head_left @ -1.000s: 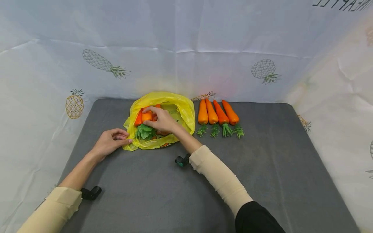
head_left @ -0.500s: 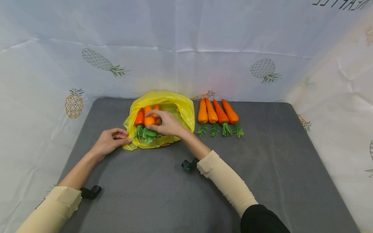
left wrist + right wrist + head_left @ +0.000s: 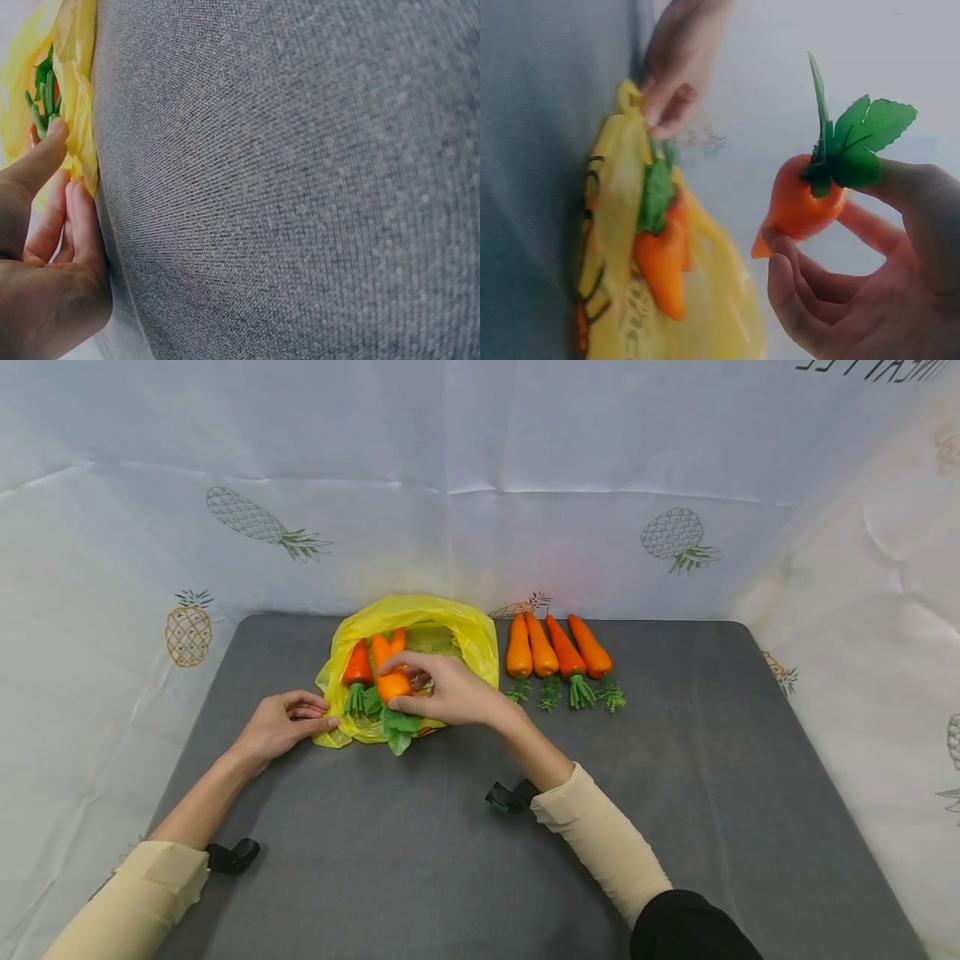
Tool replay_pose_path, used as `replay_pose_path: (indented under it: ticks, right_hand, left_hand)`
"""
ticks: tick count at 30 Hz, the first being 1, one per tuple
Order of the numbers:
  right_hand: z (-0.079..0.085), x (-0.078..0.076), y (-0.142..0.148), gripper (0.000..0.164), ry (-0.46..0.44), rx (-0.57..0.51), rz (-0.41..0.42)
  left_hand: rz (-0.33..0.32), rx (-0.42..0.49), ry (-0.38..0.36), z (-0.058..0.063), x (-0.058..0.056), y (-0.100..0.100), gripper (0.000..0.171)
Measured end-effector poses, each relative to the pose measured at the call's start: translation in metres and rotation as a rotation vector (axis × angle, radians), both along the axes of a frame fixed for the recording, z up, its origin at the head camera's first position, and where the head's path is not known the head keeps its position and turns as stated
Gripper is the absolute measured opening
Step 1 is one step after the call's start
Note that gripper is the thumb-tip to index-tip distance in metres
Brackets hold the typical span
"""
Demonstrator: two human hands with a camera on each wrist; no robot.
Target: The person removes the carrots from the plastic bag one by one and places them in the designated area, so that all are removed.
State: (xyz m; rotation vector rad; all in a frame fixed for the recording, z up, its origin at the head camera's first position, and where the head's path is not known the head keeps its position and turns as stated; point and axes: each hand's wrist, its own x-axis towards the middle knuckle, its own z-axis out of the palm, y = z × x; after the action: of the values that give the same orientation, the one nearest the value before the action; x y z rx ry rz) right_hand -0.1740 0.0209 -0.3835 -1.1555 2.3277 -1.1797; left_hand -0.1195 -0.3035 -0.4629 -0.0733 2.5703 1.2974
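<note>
My right hand [image 3: 461, 689] pinches an orange carrot [image 3: 802, 199] with broad green leaves between thumb and fingers. It holds the carrot over the mouth of a yellow plastic bag [image 3: 480, 639], which lies open on the table. My left hand [image 3: 276, 727] pinches the bag's near left edge; in the left wrist view its thumb [image 3: 49, 150] and fingers meet at the yellow film. Inside the bag lie a red-orange carrot [image 3: 358, 664] with green stems and more orange carrots, partly covered by the held one and my right hand.
Several carrots with green tops lie in a row right of the bag, among them a red-orange carrot [image 3: 566, 647]. The grey table [image 3: 420, 860] ends at a white cloth [image 3: 480, 543] printed with pineapples. Black wrist devices sit on both arms.
My right hand has drawn the carrot toward the near side and right, up from among the others, so its leaves now overhang the bag's near edge. My left hand stays at the bag edge.
</note>
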Motion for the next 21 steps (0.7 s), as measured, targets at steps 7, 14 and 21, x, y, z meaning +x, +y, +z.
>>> replay_pose_path:
  ticks: [7,14,21]
  right_hand:
    - [0.018,0.007,0.024,0.042,-0.038,0.001,-0.033]
    - [0.031,0.003,0.062,0.042,-0.05,-0.031,-0.099]
    - [0.035,-0.006,0.109,0.044,-0.075,-0.094,-0.216]
  left_hand:
    - [0.004,0.005,0.002,0.0,0.0,0.0,0.05]
    - [0.004,0.007,0.004,0.001,0.002,0.001,0.05]
    - [0.008,0.012,0.008,0.0,0.001,0.0,0.05]
